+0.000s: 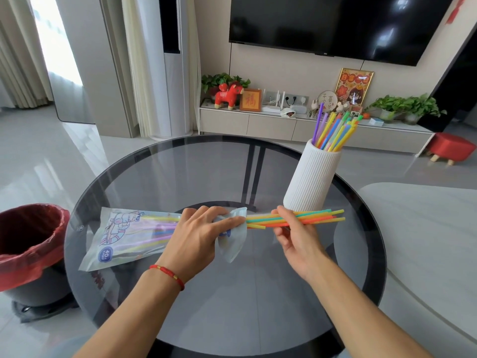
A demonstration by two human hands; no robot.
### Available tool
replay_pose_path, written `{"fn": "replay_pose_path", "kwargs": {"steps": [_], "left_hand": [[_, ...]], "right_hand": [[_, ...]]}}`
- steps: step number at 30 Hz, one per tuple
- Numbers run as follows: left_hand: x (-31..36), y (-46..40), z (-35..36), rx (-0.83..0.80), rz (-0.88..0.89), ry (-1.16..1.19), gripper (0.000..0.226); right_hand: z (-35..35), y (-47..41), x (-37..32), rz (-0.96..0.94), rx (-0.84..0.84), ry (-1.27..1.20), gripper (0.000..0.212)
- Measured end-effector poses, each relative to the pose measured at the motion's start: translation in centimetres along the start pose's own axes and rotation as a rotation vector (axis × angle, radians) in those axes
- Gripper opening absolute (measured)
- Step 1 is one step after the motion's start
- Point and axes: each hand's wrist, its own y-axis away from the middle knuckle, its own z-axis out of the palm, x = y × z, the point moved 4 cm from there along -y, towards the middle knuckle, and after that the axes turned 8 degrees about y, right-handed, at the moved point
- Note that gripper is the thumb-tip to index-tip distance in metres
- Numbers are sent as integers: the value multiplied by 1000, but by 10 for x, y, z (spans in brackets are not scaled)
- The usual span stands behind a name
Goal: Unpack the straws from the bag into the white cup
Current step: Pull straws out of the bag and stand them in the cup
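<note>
The right hand (294, 236) has its grip closed around a small bundle of straws (296, 219), thumb above and fingers beneath; the bundle lies level, part-way out of the bag mouth, its far ends reaching just in front of the foot of the white cup (312, 177). The left hand (198, 233) presses flat on the bag (124, 236) near its open end, its grip pinning the film to the counter (232, 293) rather than enclosing it.

Risks, as judged: the grip holds the bundle near mid-length, so loose straws may fan out or slip free during the lift; the trailing ends may snag the crumpled bag mouth and drag the bag along if the left hand eases; the cup is tall and narrow and already crowded, so a sideways knock from the bundle could tip it; straws fed in at a slant may catch on those standing inside.

Containers: the white cup holds many upright straws, fanned toward the right; the bag still holds further straws, seen through the film; a red-lined bin (28, 244) stands off the counter to the left, contents not visible.
</note>
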Motion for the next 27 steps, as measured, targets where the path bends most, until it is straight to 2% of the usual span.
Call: {"fn": "replay_pose_path", "kwargs": {"steps": [6, 11, 15, 18, 22, 27], "left_hand": [[-14, 4, -3, -5, -114, -39, 70], [-17, 5, -1, -27, -166, -41, 70], [-15, 5, 0, -35, -173, -42, 70], [-15, 5, -1, -40, -175, -41, 70], [-14, 4, -3, -43, -189, -24, 69], [-13, 5, -2, -51, -180, -12, 68]], "right_hand": [[-40, -13, -32, -219, 208, 102, 17], [-72, -4, -65, -405, 267, 265, 20], [-59, 17, -120, -640, 243, 615, 18], [-35, 26, -153, -763, 270, 990, 31], [-2, 23, -140, -633, 195, 1267, 41], [8, 17, -107, -535, 40, 1236, 25]]}}
